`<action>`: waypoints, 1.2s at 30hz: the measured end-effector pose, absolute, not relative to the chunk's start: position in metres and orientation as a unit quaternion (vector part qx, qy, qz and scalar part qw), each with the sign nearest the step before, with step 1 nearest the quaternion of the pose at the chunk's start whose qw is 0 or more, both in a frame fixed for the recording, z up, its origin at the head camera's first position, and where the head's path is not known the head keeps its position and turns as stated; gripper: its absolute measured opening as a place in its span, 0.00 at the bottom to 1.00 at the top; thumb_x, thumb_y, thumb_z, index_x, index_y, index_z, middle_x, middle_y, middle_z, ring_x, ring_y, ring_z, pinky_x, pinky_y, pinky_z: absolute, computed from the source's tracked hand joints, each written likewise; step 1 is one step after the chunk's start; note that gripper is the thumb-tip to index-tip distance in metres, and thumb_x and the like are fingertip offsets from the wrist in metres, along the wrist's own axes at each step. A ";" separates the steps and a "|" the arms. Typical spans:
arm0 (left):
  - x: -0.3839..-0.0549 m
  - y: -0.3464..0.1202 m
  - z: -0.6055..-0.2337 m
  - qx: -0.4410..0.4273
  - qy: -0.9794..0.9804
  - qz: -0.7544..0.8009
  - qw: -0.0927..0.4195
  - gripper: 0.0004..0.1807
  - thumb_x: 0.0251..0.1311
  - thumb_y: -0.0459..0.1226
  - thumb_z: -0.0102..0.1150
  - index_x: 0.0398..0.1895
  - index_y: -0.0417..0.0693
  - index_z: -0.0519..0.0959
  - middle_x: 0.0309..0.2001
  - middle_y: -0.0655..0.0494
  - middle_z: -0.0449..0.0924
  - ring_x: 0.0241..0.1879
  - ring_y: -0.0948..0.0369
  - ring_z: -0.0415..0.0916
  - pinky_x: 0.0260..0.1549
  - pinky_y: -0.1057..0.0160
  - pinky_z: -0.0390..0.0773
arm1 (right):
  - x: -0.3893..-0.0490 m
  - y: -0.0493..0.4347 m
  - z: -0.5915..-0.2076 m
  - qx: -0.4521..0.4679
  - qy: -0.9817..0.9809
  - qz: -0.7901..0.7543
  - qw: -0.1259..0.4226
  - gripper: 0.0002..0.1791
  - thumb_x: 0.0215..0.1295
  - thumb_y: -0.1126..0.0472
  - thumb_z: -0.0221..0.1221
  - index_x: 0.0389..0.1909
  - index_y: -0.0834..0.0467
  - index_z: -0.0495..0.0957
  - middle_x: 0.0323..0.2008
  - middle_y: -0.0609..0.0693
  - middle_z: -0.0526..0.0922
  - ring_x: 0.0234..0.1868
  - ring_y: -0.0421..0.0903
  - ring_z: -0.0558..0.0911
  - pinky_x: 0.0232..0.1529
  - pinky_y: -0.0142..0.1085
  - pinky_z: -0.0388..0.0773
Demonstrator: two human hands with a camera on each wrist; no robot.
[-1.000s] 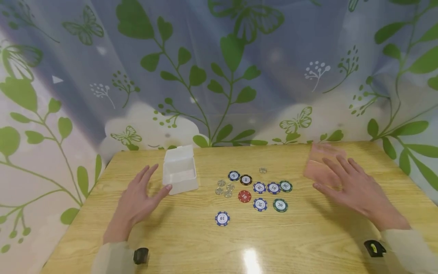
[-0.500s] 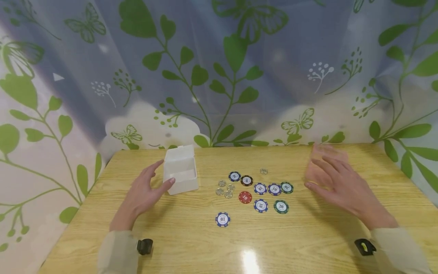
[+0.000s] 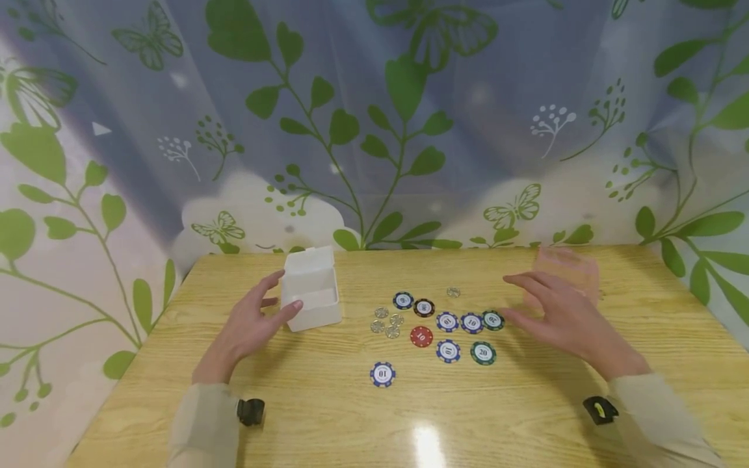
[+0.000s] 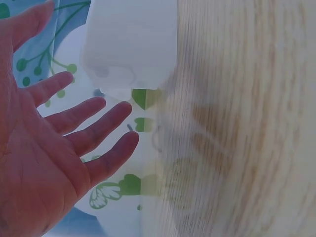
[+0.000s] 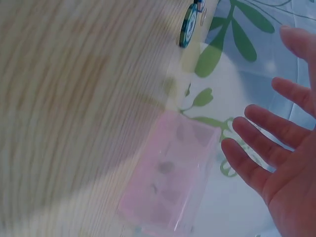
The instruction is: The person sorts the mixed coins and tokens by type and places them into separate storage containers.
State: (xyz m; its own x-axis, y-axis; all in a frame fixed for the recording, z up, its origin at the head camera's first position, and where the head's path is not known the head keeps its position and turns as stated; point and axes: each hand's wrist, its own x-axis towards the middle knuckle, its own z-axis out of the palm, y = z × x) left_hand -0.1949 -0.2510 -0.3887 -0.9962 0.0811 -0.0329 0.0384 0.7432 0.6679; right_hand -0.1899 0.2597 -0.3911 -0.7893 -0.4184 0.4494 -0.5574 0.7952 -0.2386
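My left hand [image 3: 248, 325], fingers spread and holding nothing, is at the left side of a white box [image 3: 316, 315] with its lid raised. In the left wrist view the palm faces the box wall [image 4: 131, 39]. My right hand [image 3: 562, 318] hovers with extended fingers between a translucent pink box [image 3: 576, 265] and the poker chips, partly hiding that box. Closest to its thumb is a green chip [image 3: 493, 320]. Other chips lie flat mid-table: a red one [image 3: 421, 337], a black one [image 3: 424, 307], another green one [image 3: 483, 353] and several blue ones [image 3: 383, 374].
Several small metallic coin-like discs [image 3: 393, 331] lie left of the red chip, and a single disc [image 3: 453, 292] lies farther back. Behind the wooden table [image 3: 328, 422] hangs a curtain [image 3: 468, 162] with leaves and butterflies. Both wrists carry black straps.
My right hand has moved left, away from the pink box and toward the chips. My left hand has shifted slightly right, closer against the white box. Chips and boxes keep their places.
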 end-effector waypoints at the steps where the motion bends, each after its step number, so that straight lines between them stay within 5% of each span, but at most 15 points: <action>1: -0.196 -0.251 -0.389 0.032 0.933 0.358 0.031 0.47 0.68 0.64 0.55 0.83 0.58 0.51 0.80 0.41 0.55 0.71 0.36 0.68 0.63 0.33 0.71 | -0.191 0.258 -0.391 0.261 -0.931 0.180 0.182 0.31 0.62 0.50 0.70 0.64 0.56 0.77 0.58 0.58 0.83 0.57 0.60 0.81 0.51 0.59 0.79; 24: -0.209 -0.257 -0.397 0.015 0.914 0.400 0.072 0.49 0.67 0.61 0.58 0.83 0.55 0.49 0.78 0.37 0.58 0.69 0.36 0.70 0.62 0.40 0.75 | -0.222 0.223 -0.396 0.215 -0.951 0.222 0.022 0.26 0.73 0.52 0.62 0.69 0.54 0.74 0.65 0.58 0.80 0.59 0.59 0.82 0.55 0.56 0.80; 36: -0.210 -0.261 -0.400 0.021 0.907 0.414 0.079 0.49 0.67 0.59 0.61 0.83 0.55 0.50 0.76 0.35 0.61 0.70 0.36 0.69 0.64 0.39 0.74 | -0.248 0.209 -0.403 0.222 -0.930 0.293 0.007 0.24 0.68 0.61 0.65 0.64 0.60 0.76 0.55 0.63 0.85 0.56 0.61 0.84 0.48 0.50 0.85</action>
State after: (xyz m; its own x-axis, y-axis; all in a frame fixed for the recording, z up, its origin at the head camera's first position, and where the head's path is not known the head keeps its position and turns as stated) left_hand -0.2100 -0.2608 -0.4004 -0.9866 0.1032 -0.1266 -0.0281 0.6563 0.7539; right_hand -0.2476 0.2086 -0.4026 -0.9015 -0.4088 0.1421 -0.4165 0.7301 -0.5417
